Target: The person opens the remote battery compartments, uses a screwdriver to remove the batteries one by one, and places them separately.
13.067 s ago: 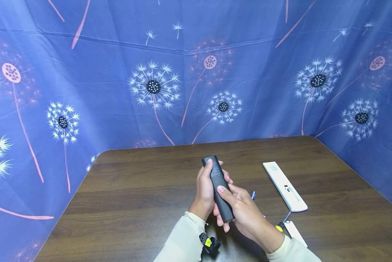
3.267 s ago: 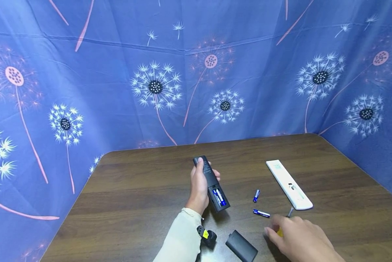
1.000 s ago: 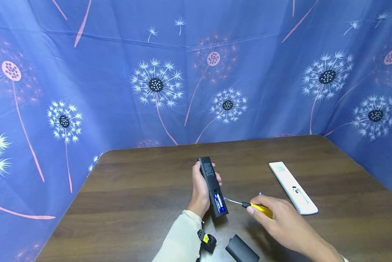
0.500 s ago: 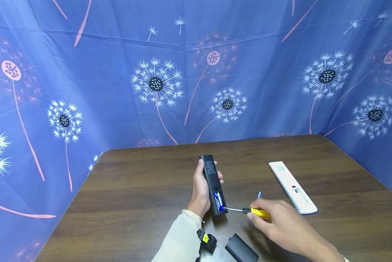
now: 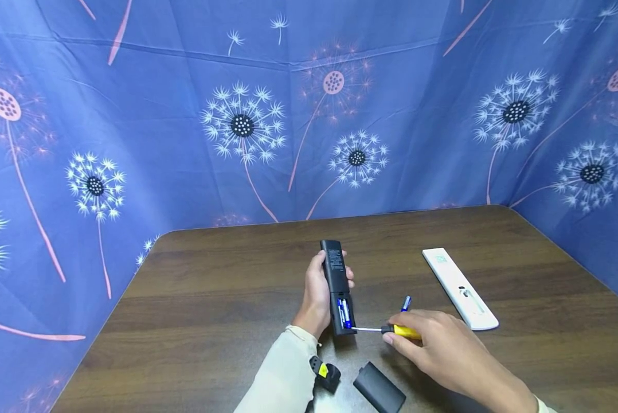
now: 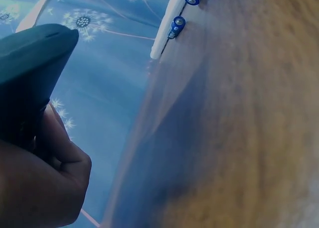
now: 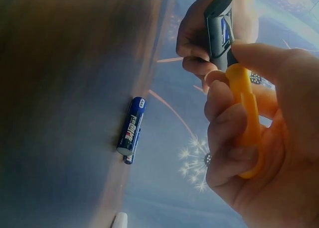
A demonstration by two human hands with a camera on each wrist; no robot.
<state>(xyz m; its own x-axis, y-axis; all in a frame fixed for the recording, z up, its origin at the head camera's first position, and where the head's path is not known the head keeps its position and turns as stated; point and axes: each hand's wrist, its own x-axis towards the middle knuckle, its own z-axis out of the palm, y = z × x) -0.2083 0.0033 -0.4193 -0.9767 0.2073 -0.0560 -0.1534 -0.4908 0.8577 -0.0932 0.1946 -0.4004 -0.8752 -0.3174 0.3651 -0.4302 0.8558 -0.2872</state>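
Note:
My left hand (image 5: 316, 295) grips a black remote control (image 5: 333, 265), back side up, its battery compartment uncovered. Two blue-and-white batteries (image 5: 344, 313) lie side by side inside. My right hand (image 5: 445, 347) holds a screwdriver by its yellow handle (image 5: 407, 332). Its metal shaft (image 5: 367, 329) points left, the tip at the lower end of the compartment by the batteries. In the right wrist view, curled fingers wrap the yellow handle (image 7: 246, 118) while the thumb lies near its black collar. The left wrist view shows the remote's dark end (image 6: 35, 54) above my hand.
On the table (image 5: 226, 298) in front of me lies the black battery cover (image 5: 379, 388). A long white remote-like piece (image 5: 461, 289) rests at the right. Loose AAA batteries (image 7: 132, 126) lie beyond my right hand, partly hidden in the head view. A patterned blue cloth (image 5: 298, 115) hangs behind.
The cover, on the remote 13 seconds ago, has come off onto the table. My right hand has picked up the screwdriver and brought its tip from beside the remote to the compartment's lower end.

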